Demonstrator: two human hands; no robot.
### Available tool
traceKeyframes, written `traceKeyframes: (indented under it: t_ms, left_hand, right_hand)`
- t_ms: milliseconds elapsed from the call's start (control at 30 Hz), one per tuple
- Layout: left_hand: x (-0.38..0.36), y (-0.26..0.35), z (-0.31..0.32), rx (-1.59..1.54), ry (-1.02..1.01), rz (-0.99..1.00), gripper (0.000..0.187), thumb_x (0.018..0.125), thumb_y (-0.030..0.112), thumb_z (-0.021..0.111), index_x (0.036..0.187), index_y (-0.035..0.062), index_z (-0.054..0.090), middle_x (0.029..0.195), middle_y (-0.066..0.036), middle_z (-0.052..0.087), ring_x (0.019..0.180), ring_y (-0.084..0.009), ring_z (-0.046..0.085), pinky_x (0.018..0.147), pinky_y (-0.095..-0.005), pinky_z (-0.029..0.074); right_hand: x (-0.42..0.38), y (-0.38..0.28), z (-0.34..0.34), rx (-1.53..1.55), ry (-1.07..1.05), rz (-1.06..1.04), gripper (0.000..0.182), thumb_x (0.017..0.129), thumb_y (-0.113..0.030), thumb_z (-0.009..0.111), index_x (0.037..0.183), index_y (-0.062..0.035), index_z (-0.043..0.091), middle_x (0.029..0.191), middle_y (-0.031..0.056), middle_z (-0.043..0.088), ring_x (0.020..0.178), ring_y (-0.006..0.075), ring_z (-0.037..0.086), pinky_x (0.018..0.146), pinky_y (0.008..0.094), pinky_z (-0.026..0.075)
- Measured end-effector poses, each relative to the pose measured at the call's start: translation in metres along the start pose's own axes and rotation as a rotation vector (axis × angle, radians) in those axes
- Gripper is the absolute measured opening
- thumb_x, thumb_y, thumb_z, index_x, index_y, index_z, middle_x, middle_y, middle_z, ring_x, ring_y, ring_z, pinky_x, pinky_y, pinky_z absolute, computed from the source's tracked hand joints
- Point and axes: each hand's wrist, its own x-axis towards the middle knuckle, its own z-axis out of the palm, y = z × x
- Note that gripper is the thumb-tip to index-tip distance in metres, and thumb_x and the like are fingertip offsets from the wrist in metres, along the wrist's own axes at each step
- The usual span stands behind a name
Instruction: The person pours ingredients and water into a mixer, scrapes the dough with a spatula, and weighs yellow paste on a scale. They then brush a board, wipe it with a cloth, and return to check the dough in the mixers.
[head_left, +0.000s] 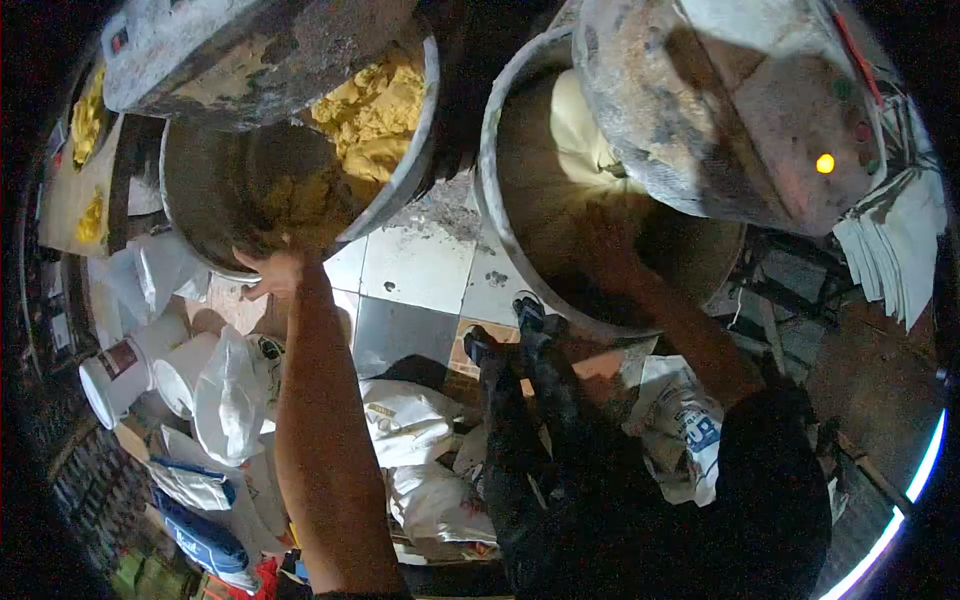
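Note:
Two big metal mixer bowls stand side by side below me. The left bowl (400, 185) holds lumpy yellow dough (375, 110). My left hand (272, 272) clasps its near rim, the arm stretched up from below. The right bowl (490, 190) holds pale, smooth dough (585, 135). My right hand (598, 225) reaches deep into this bowl, just beneath the pale dough. It lies in shadow, so its fingers and anything they hold cannot be made out.
Grimy mixer heads (740, 100) overhang both bowls. White buckets (125, 370), plastic bags (232, 395) and printed sacks (420, 430) crowd the tiled floor (415, 265). A board with yellow dough pieces (88, 120) sits far left. Stacked white paper (900, 250) is at the right.

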Motion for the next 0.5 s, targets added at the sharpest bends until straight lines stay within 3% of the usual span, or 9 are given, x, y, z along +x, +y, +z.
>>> traceKeyframes:
  t_ms: [100, 167, 267, 300, 367, 400, 467, 500]
  left_hand:
    - [-0.025, 0.044, -0.023, 0.247, -0.002, -0.051, 0.074, 0.064, 0.024, 0.073, 0.128, 0.0246, 0.036, 0.124, -0.026, 0.015, 0.088, -0.0414, 0.051, 0.079, -0.045, 0.047]
    - [-0.022, 0.039, -0.022, 0.109, -0.051, -0.041, 0.073, 0.066, 0.022, 0.072, 0.129, 0.024, 0.035, 0.124, -0.026, 0.014, 0.089, -0.0411, 0.051, 0.078, -0.0441, 0.047]
    - [-0.023, 0.046, -0.029, 0.156, -0.109, -0.058, 0.073, 0.068, 0.02, 0.07, 0.13, 0.0235, 0.032, 0.125, -0.025, 0.013, 0.092, -0.0408, 0.05, 0.078, -0.044, 0.047]
    - [-0.027, 0.051, -0.033, 0.211, -0.121, -0.079, 0.073, 0.069, 0.019, 0.07, 0.13, 0.0235, 0.031, 0.125, -0.025, 0.013, 0.094, -0.0407, 0.05, 0.078, -0.0441, 0.047]
    - [-0.032, 0.055, -0.036, 0.21, -0.094, -0.048, 0.074, 0.07, 0.019, 0.069, 0.131, 0.0235, 0.029, 0.125, -0.025, 0.013, 0.095, -0.0411, 0.049, 0.079, -0.0451, 0.046]
    - [-0.032, 0.058, -0.036, 0.205, -0.084, -0.03, 0.074, 0.07, 0.018, 0.069, 0.132, 0.0234, 0.028, 0.125, -0.025, 0.013, 0.096, -0.0412, 0.049, 0.08, -0.0456, 0.046]
    - [-0.018, 0.033, -0.02, 0.193, -0.05, 0.062, 0.073, 0.07, 0.019, 0.069, 0.131, 0.0233, 0.029, 0.127, -0.027, 0.012, 0.096, -0.041, 0.049, 0.079, -0.046, 0.046]
    - [-0.019, 0.037, -0.022, 0.251, -0.026, 0.065, 0.073, 0.07, 0.019, 0.069, 0.131, 0.0233, 0.03, 0.128, -0.027, 0.011, 0.095, -0.0406, 0.05, 0.079, -0.0458, 0.046]
  right_hand:
    - [0.031, 0.033, 0.064, 0.094, 0.152, 0.056, 0.065, 0.082, -0.038, 0.047, 0.131, 0.0006, 0.027, 0.139, 0.0216, 0.018, 0.129, 0.0383, 0.015, 0.104, 0.0529, 0.008]
    - [0.035, 0.031, 0.088, 0.18, 0.137, 0.107, 0.064, 0.082, -0.039, 0.046, 0.13, 0.0001, 0.03, 0.138, 0.0212, 0.02, 0.129, 0.0383, 0.017, 0.104, 0.052, 0.009]
    - [0.034, 0.006, 0.082, 0.248, -0.041, 0.084, 0.055, 0.084, -0.036, 0.046, 0.127, -0.0033, 0.037, 0.135, 0.02, 0.027, 0.127, 0.0369, 0.021, 0.104, 0.0506, 0.014]
    - [0.037, 0.006, 0.072, 0.196, -0.09, -0.01, 0.051, 0.085, -0.035, 0.046, 0.126, -0.0048, 0.04, 0.135, 0.0197, 0.029, 0.127, 0.0354, 0.023, 0.103, 0.0502, 0.016]
    - [0.035, 0.006, 0.046, 0.494, -0.229, 0.067, 0.044, 0.087, -0.033, 0.045, 0.122, -0.0068, 0.045, 0.13, 0.019, 0.035, 0.124, 0.0327, 0.03, 0.101, 0.0487, 0.022]
    - [0.03, 0.008, 0.028, 0.844, -0.313, 0.241, 0.041, 0.088, -0.032, 0.044, 0.12, -0.0074, 0.047, 0.127, 0.0187, 0.039, 0.121, 0.0315, 0.035, 0.1, 0.0475, 0.025]
    - [0.008, 0.01, 0.013, 0.942, -0.253, 0.293, 0.037, 0.089, -0.03, 0.045, 0.117, -0.0071, 0.05, 0.119, 0.0174, 0.048, 0.114, 0.0287, 0.044, 0.096, 0.0448, 0.031]
    - [-0.008, 0.012, 0.012, 0.688, -0.121, 0.17, 0.036, 0.089, -0.029, 0.045, 0.116, -0.0063, 0.051, 0.115, 0.0165, 0.052, 0.109, 0.0271, 0.048, 0.094, 0.0432, 0.035]
